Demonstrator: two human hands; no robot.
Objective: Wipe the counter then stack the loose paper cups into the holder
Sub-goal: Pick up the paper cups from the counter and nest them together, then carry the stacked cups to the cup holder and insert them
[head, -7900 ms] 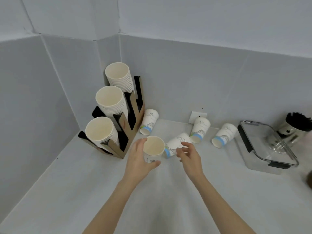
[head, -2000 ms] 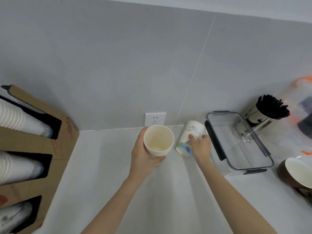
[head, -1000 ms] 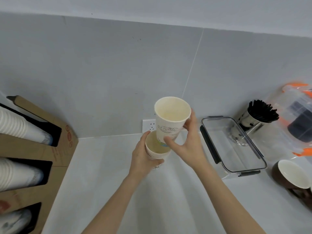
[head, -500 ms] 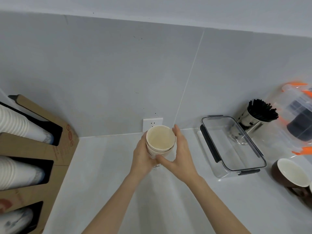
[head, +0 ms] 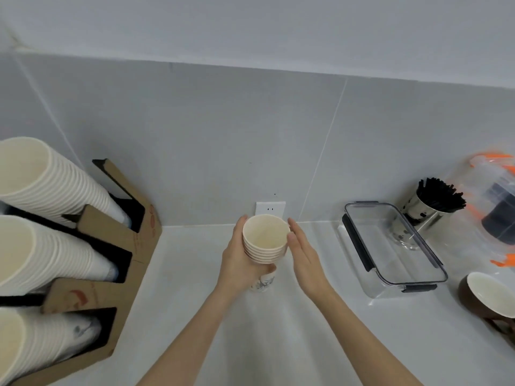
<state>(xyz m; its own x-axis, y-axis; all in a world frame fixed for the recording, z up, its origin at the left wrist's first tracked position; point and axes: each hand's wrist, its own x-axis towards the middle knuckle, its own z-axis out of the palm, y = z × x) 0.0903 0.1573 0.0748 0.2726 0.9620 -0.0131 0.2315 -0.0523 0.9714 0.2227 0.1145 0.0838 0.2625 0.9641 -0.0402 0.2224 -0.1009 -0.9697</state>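
A nested stack of several white paper cups [head: 264, 240] is held upright above the white counter [head: 195, 316], mouth up, by my left hand [head: 239, 266], which wraps its left side. My right hand [head: 306, 260] is just to the right of the stack, fingers straight and together, about touching or barely off the rims. The cardboard cup holder [head: 111, 246] stands at the left with three slanted rows of stacked cups [head: 47, 185]. No loose cups lie on the counter in view.
A clear lidded container [head: 390, 246] sits to the right, with a metal cup of black stirrers [head: 434, 201] behind it. A clear jar with orange clips [head: 493, 207] and a brown bowl [head: 485, 299] are at the far right. A wall socket [head: 270, 211] is behind the cups.
My right hand pushed the last cup down into the stack and has now loosened from it, flattening beside the rims. The view has shifted left, showing more of the holder.
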